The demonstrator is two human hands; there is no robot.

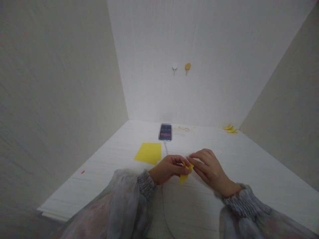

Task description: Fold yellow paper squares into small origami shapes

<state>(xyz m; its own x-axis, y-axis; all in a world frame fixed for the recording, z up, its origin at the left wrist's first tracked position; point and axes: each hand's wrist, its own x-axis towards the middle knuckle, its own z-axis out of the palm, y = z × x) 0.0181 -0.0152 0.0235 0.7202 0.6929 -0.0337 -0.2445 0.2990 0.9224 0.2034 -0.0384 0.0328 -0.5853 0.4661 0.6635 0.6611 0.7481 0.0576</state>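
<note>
A small piece of folded yellow paper [184, 178] is pinched between the thumb and fingers of my left hand [165, 170], which wears a ring. From the right, my right hand [211, 171] meets the paper's upper corner with its fingertips; thumb and forefinger appear to close on that edge. Parts of the folds are hidden behind the fingers. Left of my hands, a flat yellow sheet [149, 152] lies on the white table [112, 186], close to my left wrist.
A phone-like device [165, 132], blurred out, stands by the back wall with a pale cable [163, 205] running toward me. Several folded yellow paper pieces [231, 128] sit in the far right corner. An orange scrap [83, 172] lies at left. White and yellow hooks [187, 67] hang on the wall.
</note>
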